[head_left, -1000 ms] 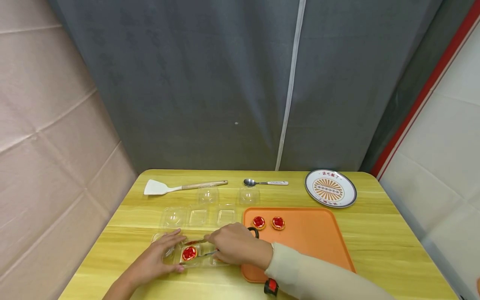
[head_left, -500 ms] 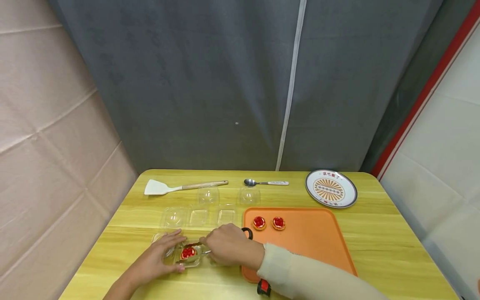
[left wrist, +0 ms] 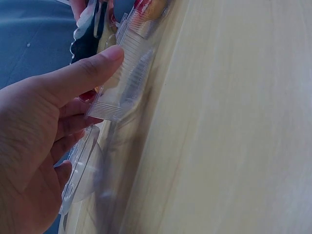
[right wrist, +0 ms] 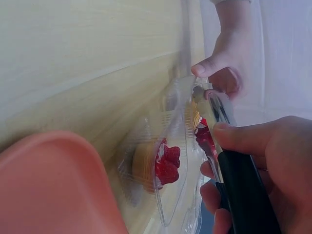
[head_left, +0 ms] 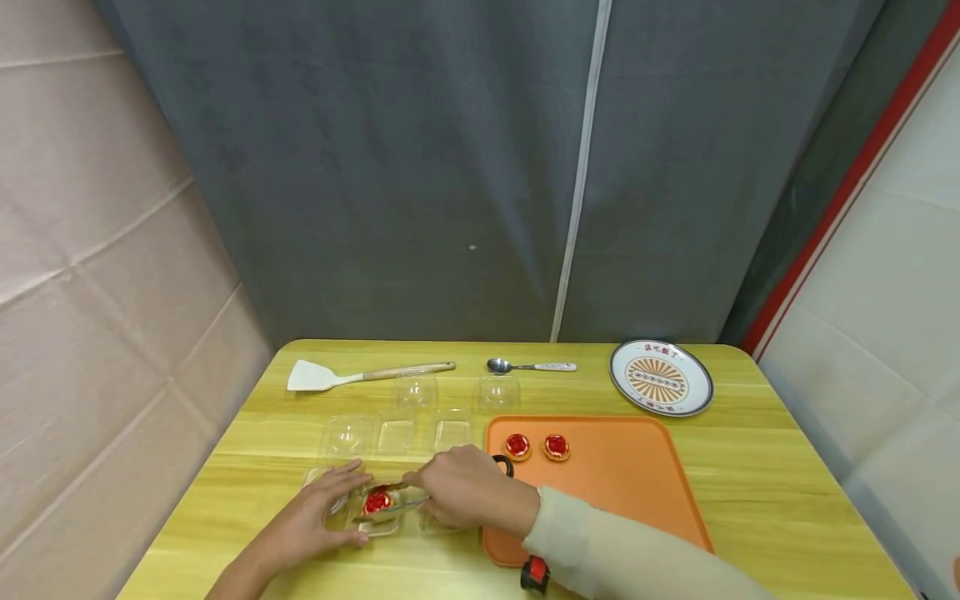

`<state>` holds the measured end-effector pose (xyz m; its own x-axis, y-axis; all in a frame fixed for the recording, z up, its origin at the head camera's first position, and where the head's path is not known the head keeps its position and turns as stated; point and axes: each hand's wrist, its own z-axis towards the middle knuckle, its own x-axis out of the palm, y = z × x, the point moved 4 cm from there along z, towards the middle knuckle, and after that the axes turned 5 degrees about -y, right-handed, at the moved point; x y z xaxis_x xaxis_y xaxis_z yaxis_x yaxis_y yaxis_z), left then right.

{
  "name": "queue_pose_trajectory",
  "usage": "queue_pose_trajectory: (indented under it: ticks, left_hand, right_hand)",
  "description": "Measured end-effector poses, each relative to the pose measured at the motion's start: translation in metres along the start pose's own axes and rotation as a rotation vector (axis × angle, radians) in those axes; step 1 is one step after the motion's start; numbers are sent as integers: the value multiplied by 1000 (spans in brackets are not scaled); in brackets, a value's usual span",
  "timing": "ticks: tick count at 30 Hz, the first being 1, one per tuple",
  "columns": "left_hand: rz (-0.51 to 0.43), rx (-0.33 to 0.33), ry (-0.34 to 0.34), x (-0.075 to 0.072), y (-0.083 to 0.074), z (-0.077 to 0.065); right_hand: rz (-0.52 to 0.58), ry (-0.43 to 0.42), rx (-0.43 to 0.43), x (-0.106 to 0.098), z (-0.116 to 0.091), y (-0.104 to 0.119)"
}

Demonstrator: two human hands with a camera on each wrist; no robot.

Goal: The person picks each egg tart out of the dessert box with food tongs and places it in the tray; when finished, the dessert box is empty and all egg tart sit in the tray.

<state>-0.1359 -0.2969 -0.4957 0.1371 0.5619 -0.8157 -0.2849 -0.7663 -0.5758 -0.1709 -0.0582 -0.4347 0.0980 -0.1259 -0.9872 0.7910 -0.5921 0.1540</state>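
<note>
My right hand (head_left: 468, 487) grips metal tongs (right wrist: 246, 195) by their black handles. The tong arms reach left and lie on either side of a red-topped fruit tart (head_left: 377, 501), which sits in a clear plastic box (head_left: 386, 528). My left hand (head_left: 315, 508) holds that box at its left end, thumb on the near side and fingers on the far side. In the right wrist view, another tart (right wrist: 168, 165) sits in a clear compartment beside the orange tray (right wrist: 53, 180); from the head, my right hand mostly hides it.
Two tarts (head_left: 517, 447) rest on the orange tray at right. Several clear plastic boxes and lids (head_left: 395, 432) stand behind my hands. Farther back lie a white spatula (head_left: 315, 376), a spoon (head_left: 501, 365) and a patterned plate (head_left: 662, 404).
The tongs and right hand moved left, then slightly back right; their arms are closer round the tart than a second ago. The left hand stays in place.
</note>
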Motion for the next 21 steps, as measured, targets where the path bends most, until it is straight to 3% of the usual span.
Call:
queue_pose_trajectory:
  ticks: [21]
  left_hand:
    - [29,-18,-15,0,-2,0]
  right_hand:
    - [172,-111,19,-19,-46,-27]
